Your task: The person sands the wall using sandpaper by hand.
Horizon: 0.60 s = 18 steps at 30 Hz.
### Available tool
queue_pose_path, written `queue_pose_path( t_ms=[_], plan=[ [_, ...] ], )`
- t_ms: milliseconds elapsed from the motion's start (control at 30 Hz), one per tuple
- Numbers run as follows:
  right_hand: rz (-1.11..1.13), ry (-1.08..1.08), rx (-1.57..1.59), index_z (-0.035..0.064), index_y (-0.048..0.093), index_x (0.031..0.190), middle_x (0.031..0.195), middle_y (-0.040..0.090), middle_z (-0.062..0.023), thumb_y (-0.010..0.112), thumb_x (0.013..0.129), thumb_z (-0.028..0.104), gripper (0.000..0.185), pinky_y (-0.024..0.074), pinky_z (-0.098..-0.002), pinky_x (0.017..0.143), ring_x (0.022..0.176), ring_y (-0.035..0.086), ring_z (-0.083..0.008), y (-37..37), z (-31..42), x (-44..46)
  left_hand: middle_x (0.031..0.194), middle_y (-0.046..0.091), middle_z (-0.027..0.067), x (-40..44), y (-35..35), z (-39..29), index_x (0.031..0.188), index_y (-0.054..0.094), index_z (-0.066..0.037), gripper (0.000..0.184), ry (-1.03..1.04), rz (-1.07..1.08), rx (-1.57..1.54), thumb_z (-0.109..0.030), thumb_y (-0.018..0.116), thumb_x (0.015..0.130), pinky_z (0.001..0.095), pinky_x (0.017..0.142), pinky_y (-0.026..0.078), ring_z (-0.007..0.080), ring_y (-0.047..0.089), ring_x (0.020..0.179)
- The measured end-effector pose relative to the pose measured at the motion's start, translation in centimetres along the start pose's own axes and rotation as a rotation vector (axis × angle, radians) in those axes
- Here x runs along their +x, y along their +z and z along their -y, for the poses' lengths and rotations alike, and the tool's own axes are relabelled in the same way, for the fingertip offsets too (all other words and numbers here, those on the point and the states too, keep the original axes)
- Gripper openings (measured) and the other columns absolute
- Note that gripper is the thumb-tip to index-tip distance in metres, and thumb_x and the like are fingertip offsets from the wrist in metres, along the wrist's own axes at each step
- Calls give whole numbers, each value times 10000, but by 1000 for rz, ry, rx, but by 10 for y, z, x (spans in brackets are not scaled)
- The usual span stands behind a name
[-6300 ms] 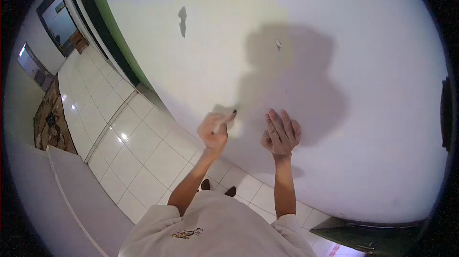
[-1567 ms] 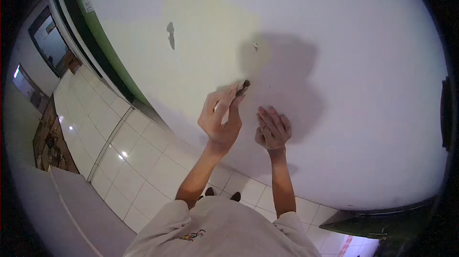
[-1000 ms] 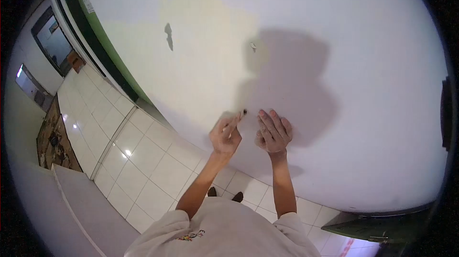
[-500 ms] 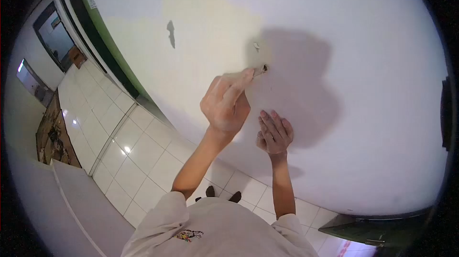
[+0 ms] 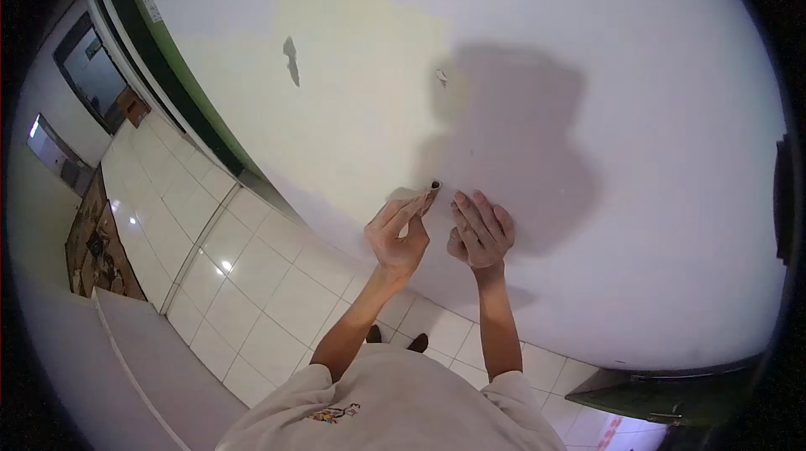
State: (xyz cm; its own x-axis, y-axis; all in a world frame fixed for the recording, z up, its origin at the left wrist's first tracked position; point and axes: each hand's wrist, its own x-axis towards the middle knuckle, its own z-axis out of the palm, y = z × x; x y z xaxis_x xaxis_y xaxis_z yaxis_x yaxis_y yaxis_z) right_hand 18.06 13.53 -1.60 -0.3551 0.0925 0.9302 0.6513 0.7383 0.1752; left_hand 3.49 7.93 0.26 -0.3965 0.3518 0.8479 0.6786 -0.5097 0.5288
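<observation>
Below, tiled floor (image 5: 260,271) beside wall (image 5: 672,199)

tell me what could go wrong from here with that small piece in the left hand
The left hand seems to pinch the small piece by one end, so it might slip and drop to the tiled floor. The shadow darkens the wall near the right hand, so marks there might be missed.

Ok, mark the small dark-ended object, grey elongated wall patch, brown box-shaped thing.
Small dark-ended object (image 5: 435,187): head view, dark end.
Grey elongated wall patch (image 5: 292,62): head view, middle.
Brown box-shaped thing (image 5: 132,107): head view, visible face.
</observation>
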Motion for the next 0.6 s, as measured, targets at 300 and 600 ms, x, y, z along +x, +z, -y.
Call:
queue_pose_path(
  t_ms=[300, 600],
  plan=[
    [-6, 32, 33, 177, 710, 993, 1222, 686, 54, 484, 864, 96, 273, 327, -313, 1127, 1200, 601, -117, -7, 2, 5, 776, 706, 109, 55, 6, -29, 964, 725, -16, 357, 55, -110, 45, 210, 596, 721, 240, 601, 504, 161, 673, 689],
    [21, 30, 35, 136, 727, 1031, 1174, 708, 28, 493, 804, 50, 336, 380, -341, 1067, 1171, 624, -161, -7, 1, 2, 748, 682, 96, 56, 6, -36, 990, 748, -49, 387, 135, -62, 175, 198, 614, 726, 231, 620, 503, 148, 638, 655]
  ],
)
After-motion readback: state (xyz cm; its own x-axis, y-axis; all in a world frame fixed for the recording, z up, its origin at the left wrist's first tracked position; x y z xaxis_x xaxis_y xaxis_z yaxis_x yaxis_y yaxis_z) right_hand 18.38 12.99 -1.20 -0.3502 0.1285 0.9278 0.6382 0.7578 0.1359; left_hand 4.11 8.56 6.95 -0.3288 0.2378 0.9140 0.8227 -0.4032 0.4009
